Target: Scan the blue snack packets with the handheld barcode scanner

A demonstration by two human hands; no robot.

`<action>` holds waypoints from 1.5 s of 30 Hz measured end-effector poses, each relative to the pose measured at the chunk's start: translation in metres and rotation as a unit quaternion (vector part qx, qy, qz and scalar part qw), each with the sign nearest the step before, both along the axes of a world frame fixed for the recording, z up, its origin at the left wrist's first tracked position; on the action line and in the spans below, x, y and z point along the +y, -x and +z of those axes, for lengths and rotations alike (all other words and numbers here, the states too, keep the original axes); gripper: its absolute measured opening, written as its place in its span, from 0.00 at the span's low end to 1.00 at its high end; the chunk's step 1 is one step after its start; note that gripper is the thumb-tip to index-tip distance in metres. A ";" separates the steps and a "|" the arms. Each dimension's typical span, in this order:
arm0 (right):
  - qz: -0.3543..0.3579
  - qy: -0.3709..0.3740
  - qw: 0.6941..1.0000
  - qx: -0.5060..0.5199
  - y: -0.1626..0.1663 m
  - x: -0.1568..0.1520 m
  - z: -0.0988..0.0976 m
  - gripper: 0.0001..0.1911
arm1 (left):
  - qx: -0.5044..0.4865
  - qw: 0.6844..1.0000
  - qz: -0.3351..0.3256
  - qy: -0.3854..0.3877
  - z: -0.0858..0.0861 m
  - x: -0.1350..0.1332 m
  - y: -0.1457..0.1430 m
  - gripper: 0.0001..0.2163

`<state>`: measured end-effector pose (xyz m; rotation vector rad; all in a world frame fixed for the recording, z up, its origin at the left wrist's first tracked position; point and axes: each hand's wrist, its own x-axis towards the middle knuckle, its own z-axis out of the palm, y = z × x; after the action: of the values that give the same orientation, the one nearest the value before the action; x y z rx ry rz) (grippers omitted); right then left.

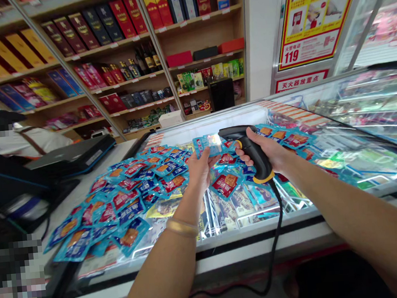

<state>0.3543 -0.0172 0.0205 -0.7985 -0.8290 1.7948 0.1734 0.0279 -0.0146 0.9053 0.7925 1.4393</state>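
Observation:
My right hand (266,150) is closed round the handle of a black barcode scanner (250,151) with a yellow trim, its head pointing left. My left hand (198,170) pinches a small blue snack packet (208,144) and holds it up right in front of the scanner head. Both hands hover over a glass-topped freezer chest (261,229). Several blue and red snack packets (126,197) lie spread across the glass lid below and to the left. The scanner's black cable (278,234) hangs down over the freezer's front edge.
A black laptop-like device (70,155) and a dark counter unit stand at the left, with a person in white behind them. Shelves of boxed goods and bottles (116,49) fill the back wall. A red and yellow poster (315,13) hangs at right.

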 end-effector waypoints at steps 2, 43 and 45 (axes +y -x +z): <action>0.001 0.004 1.000 0.002 0.000 0.000 0.000 0.25 | -0.009 1.000 0.000 0.001 0.000 0.000 0.000 0.14; -0.010 -0.002 0.998 0.056 0.019 0.014 -0.001 0.25 | 0.741 0.620 -0.124 -0.225 0.011 -0.042 0.020 0.33; -0.004 -0.004 0.998 0.058 0.020 0.013 -0.003 0.24 | 0.707 0.659 -0.127 -0.223 0.008 -0.040 0.027 0.30</action>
<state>0.3348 -0.0043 0.0174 -0.6855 -0.7560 1.8117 0.1467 -0.0121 -0.0066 2.5093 1.3142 0.3857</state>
